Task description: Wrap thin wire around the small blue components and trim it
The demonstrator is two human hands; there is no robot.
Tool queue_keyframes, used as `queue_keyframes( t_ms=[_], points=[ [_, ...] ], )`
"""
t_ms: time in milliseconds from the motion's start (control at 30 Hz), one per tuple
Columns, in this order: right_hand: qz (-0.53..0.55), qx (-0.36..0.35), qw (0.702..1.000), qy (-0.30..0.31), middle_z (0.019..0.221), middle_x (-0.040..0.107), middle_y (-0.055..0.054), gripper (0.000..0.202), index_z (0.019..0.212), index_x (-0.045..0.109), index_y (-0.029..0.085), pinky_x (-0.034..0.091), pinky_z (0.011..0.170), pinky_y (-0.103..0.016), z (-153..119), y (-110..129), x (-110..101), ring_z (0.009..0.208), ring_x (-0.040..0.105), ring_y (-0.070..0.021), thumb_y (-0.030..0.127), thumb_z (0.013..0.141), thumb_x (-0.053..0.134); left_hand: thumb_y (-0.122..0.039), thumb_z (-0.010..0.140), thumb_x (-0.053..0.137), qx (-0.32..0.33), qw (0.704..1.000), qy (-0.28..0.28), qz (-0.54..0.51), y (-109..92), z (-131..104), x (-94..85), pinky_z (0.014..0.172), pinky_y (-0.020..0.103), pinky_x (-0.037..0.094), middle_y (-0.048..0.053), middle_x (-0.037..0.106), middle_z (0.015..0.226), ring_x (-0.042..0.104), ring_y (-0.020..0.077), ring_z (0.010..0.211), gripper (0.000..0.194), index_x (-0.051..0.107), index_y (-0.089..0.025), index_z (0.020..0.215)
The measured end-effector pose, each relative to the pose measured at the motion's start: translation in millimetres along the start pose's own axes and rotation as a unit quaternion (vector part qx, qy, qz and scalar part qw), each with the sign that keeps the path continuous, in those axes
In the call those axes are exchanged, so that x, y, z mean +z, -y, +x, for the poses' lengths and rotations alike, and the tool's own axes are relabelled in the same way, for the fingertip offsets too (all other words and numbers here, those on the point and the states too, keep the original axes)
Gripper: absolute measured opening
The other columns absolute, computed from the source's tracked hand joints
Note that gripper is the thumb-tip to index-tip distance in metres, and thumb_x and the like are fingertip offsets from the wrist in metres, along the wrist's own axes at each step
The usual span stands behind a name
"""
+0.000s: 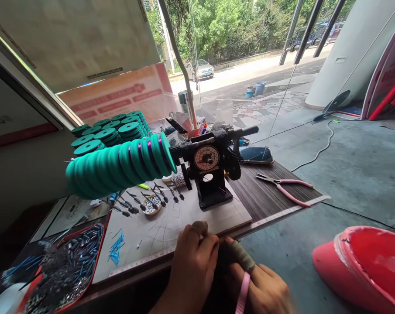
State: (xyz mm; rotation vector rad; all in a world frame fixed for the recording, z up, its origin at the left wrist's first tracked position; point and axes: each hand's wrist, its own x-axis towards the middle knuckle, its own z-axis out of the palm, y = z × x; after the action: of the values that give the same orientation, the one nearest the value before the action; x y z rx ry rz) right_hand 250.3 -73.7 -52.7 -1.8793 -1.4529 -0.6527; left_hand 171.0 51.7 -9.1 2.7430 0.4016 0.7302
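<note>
My left hand [197, 257] is at the front edge of the white board [145, 235], its fingers curled and pressed together; anything between them is too small to make out. Just to its right, my right hand [262, 283] is closed around a pink handle-like strip [243, 293], and one of its fingers has a wrapping on it. Beyond both hands stands a black winding machine [213, 174] with a round dial and a row of green spools [118, 165] on its shaft. Small dark pieces with wires hang in a row below the spools.
Pink-handled pliers [289, 185] and a phone [256, 155] lie at the right. White beads fill a small dish [151, 204]. Blue tubes [116, 248] and a red-rimmed tray [101, 244] of metal parts are at left. A red basin [361, 266] stands lower right.
</note>
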Motion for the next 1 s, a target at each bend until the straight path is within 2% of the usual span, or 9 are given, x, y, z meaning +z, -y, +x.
queue_keyframes(
  t_ms=[167,300,433,567,633,700,767,833,1000],
  points=[
    [-0.002,0.003,1.0,-0.004,0.085,0.071,-0.013,0.028,0.081,0.059,0.016,0.035,0.044,-0.023,-1,1,-1,0.039,0.048,-0.0107,0.013,0.09,0.032,-0.004,0.077,0.054,-0.008,1.0,0.006,-0.005,2,-1,-1.7,0.065,0.033,0.05,0.006,0.055,0.086,0.055,0.0192,0.076,0.014,0.061,-0.016,0.078],
    [0.022,0.019,1.0,-0.006,0.065,0.067,-0.005,0.027,0.077,0.058,0.018,0.032,0.044,-0.024,-4,0,1,0.039,0.044,-0.0123,0.013,0.089,0.034,-0.004,0.077,0.053,-0.016,1.0,0.01,-0.013,3,-2,-1.9,0.065,0.032,0.051,0.005,0.055,0.085,0.055,0.0188,0.075,0.015,0.061,-0.017,0.077],
    [0.023,0.039,0.999,-0.029,0.066,0.066,-0.005,0.027,0.074,0.057,0.02,0.028,0.043,-0.026,-9,3,9,0.038,0.038,-0.0127,0.014,0.089,0.035,-0.004,0.076,0.053,-0.02,0.999,0.008,-0.025,3,-2,-2.6,0.066,0.031,0.051,0.006,0.055,0.087,0.056,0.0187,0.076,0.015,0.062,-0.017,0.079],
    [0.038,0.047,0.998,-0.026,0.05,0.055,0.0,0.028,0.07,0.055,0.021,0.029,0.044,-0.025,-12,4,12,0.039,0.04,-0.0133,0.015,0.089,0.036,-0.004,0.076,0.053,-0.029,0.999,0.008,-0.029,3,-1,-2.0,0.065,0.031,0.051,0.006,0.056,0.083,0.056,0.0186,0.074,0.016,0.063,-0.017,0.076],
    [0.042,0.058,0.997,-0.022,0.048,0.052,0.001,0.031,0.068,0.054,0.021,0.032,0.044,-0.024,-10,2,6,0.039,0.043,-0.0129,0.021,0.092,0.034,-0.004,0.075,0.053,-0.041,0.998,0.003,-0.044,2,0,-3.1,0.066,0.031,0.051,0.006,0.057,0.082,0.057,0.0185,0.074,0.017,0.064,-0.017,0.074],
    [0.037,0.071,0.997,-0.014,0.048,0.052,0.001,0.038,0.068,0.053,0.021,0.035,0.041,-0.023,-7,-1,-4,0.038,0.046,-0.0128,0.04,0.093,0.033,-0.008,0.075,0.055,-0.073,0.994,0.007,-0.083,0,0,-7.0,0.067,0.03,0.05,0.007,0.06,0.083,0.059,0.0192,0.076,0.015,0.066,-0.017,0.072],
    [0.046,0.071,0.996,0.019,0.051,0.054,0.0,0.05,0.07,0.053,0.02,0.039,0.04,-0.022,-4,-6,-14,0.039,0.052,-0.0127,0.061,0.087,0.032,-0.014,0.075,0.058,-0.134,0.979,0.027,-0.149,-4,0,-14.2,0.066,0.029,0.05,0.006,0.063,0.081,0.061,0.0194,0.076,0.011,0.067,-0.018,0.07],
    [0.073,0.068,0.991,0.087,0.056,0.059,-0.001,0.05,0.07,0.055,0.02,0.042,0.04,-0.019,-4,-9,-20,0.043,0.058,-0.0123,0.067,0.081,0.039,-0.019,0.075,0.061,-0.2,0.951,0.052,-0.229,-9,-1,-23.1,0.066,0.026,0.05,0.004,0.067,0.076,0.063,0.0186,0.073,0.009,0.068,-0.019,0.07],
    [0.079,0.073,0.961,0.254,0.057,0.061,0.002,0.011,0.06,0.056,0.022,0.041,0.039,-0.017,-19,-8,-11,0.044,0.06,-0.0118,0.026,0.07,0.054,-0.02,0.071,0.064,-0.274,0.902,0.062,-0.328,-20,-6,-39.8,0.069,0.025,0.048,0.0,0.071,0.069,0.063,0.0174,0.07,0.006,0.07,-0.019,0.069]
  ],
)
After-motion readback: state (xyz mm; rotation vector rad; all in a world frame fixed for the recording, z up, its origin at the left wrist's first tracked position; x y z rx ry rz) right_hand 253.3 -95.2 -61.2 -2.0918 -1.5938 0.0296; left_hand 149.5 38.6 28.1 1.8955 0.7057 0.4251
